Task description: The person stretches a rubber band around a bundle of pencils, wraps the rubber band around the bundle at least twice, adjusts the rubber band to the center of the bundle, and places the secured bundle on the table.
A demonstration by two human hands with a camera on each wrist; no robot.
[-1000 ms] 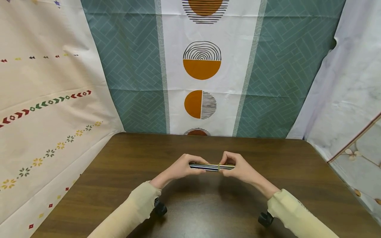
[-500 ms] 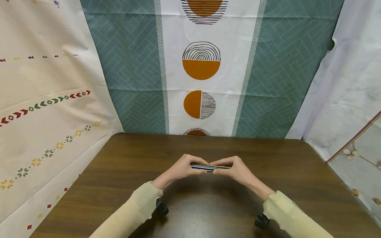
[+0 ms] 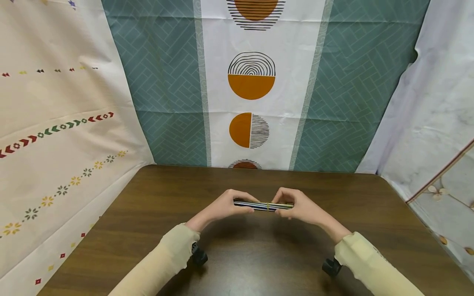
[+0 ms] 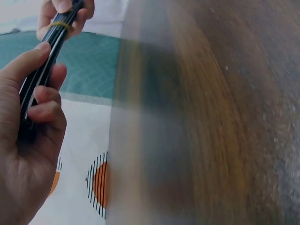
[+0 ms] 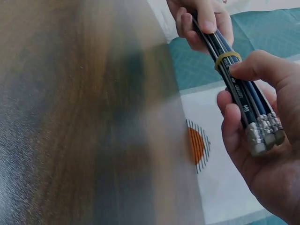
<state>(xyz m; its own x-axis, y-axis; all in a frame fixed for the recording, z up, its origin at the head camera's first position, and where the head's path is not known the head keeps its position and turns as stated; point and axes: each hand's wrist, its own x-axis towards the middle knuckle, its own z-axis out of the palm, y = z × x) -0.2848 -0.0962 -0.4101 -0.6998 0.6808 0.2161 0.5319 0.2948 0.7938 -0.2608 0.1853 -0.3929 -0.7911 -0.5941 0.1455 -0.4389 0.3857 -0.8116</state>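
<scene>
A bundle of several dark pencils [image 5: 240,96] is held level above the table between both hands. A yellow rubber band [image 5: 228,58] circles the bundle near its middle. My left hand [image 3: 230,204] grips the left part of the pencils, thumb along one side and fingers curled round the other. My right hand [image 3: 298,206] holds the other part, where metal ferrules and erasers [image 5: 265,136] show in the right wrist view. The right thumb [image 5: 253,65] presses on the pencils just beside the band. In the left wrist view, the left palm hides the pencils' far ends.
Beneath the hands lies a dark brown wooden table [image 3: 237,263]. A green and white patterned cloth [image 3: 166,82] hangs behind it, with a cream cloth [image 3: 66,123] at the left and a marbled cloth [image 3: 437,102] at the right. Each forearm carries a black wrist camera [image 3: 200,255].
My right hand first slid left along the bundle until its fingers nearly met the left hand's, then moved back right. The left hand keeps its grip and shifts slightly left.
</scene>
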